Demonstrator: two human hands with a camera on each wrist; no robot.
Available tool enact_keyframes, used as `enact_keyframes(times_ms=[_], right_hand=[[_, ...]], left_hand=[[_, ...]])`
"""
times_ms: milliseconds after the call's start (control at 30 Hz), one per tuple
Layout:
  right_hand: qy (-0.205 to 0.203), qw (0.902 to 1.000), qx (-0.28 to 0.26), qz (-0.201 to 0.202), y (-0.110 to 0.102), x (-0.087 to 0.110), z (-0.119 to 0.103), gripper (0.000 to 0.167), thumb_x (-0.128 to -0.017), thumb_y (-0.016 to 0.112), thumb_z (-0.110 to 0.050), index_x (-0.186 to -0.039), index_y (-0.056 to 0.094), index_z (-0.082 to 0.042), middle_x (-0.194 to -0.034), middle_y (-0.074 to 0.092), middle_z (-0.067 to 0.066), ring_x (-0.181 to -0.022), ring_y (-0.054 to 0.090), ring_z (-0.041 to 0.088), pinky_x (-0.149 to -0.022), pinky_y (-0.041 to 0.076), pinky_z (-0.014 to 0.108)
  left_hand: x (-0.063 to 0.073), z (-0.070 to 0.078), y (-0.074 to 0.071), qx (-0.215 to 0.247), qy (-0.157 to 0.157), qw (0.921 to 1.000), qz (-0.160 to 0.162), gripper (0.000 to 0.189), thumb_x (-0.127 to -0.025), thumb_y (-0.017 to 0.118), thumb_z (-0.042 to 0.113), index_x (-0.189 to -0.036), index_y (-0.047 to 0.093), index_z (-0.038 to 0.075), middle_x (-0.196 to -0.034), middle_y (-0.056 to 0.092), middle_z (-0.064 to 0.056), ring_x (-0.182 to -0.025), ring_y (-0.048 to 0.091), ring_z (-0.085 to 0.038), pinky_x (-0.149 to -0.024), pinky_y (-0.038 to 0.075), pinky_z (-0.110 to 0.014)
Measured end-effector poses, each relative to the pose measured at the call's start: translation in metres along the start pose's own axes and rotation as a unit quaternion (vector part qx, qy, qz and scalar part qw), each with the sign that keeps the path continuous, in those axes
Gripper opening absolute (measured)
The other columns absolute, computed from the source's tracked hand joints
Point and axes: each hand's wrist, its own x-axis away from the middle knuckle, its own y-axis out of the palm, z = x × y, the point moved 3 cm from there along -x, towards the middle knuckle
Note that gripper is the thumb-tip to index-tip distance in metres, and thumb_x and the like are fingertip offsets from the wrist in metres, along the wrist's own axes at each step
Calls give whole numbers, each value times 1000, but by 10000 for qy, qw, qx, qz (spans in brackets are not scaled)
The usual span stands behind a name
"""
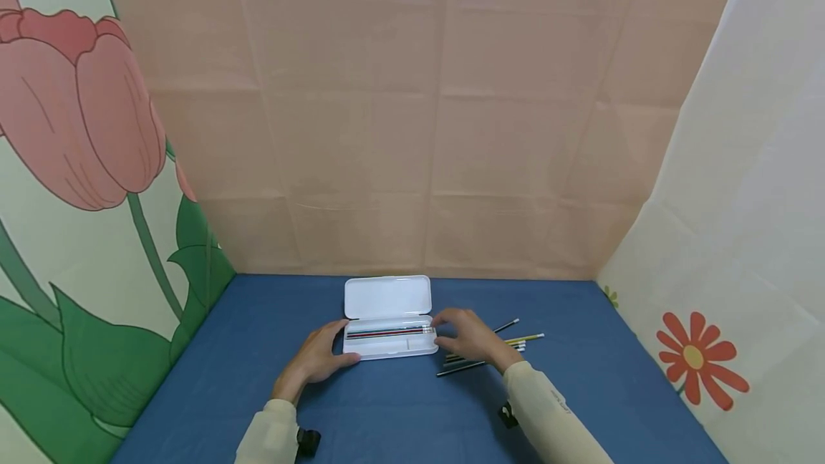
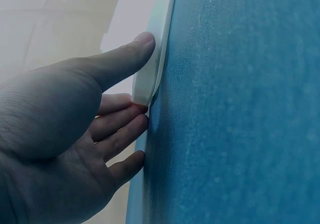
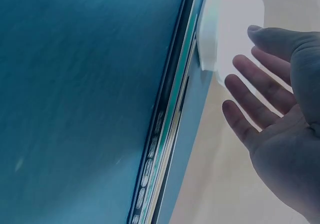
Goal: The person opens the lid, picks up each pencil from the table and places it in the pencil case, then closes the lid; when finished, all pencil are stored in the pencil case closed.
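Note:
A white pencil case [image 1: 389, 349] lies on the blue table, its lid [image 1: 388, 297] tipped back. Several pencils [image 1: 387, 333], dark and red among them, lie lengthwise inside. My left hand [image 1: 320, 353] holds the case at its left end; in the left wrist view the thumb [image 2: 142, 43] lies along the front wall and fingertips [image 2: 140, 106] meet the end. At the opposite end hovers my right hand [image 1: 473, 337], thumb and index finger spread near the rim. The right wrist view shows its fingers [image 3: 250, 91] extended, holding nothing, apart from the case.
Beneath and beside my right hand lies a loose group of pencils [image 1: 531, 337], dark and yellow ones with white ends. The blue table [image 1: 380, 407] meets a tan backdrop [image 1: 425, 127] behind, and printed flower cloths hang left and right.

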Motion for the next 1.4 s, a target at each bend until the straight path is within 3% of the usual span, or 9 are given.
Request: enact_keyframes(times_ms=[433,633,933,1167,1400], right_hand=[[-64,9995,225,192,-13,45,23,25,-105,82,-15,-129,80,-7,-131,81,7,-127,76,35,-106,63,60],[95,9991,362,221,-17,62,38,24,-105,83,-20,-127,81,-13,-129,82,1,-125,77,31,-106,64,56],[135,9991,345,214,-26,78,50,23,-104,82,-19,-127,80,-13,-128,82,2,-125,77,32,-106,64,56],[487,9984,277,108,-32,88,58,28,-105,83,-23,-132,79,-16,-138,80,6,-134,73,38,-110,61,63],[560,9976,356,176,-33,94,63,25,-103,85,-21,-127,81,-17,-130,82,2,-125,77,32,-104,64,56]], left_hand=[[0,-2,-1,-16,-44,10000,-31,84,-97,92,29,-166,52,0,-171,52,-30,-161,45,-56,-132,38,-75],[0,-1,-2,-53,-54,10000,-15,85,-97,92,29,-166,51,-1,-171,52,-30,-162,45,-57,-132,38,-75],[1,-1,-1,-30,-15,10000,1,84,-97,92,28,-165,52,-1,-171,52,-30,-161,45,-57,-132,38,-75],[1,-1,-1,-30,12,10000,-6,84,-97,92,29,-165,52,-1,-170,53,-30,-161,46,-57,-131,39,-75],[2,-1,-1,-10,28,10000,-7,84,-97,92,28,-165,52,-1,-170,53,-30,-161,46,-57,-131,39,-75]])
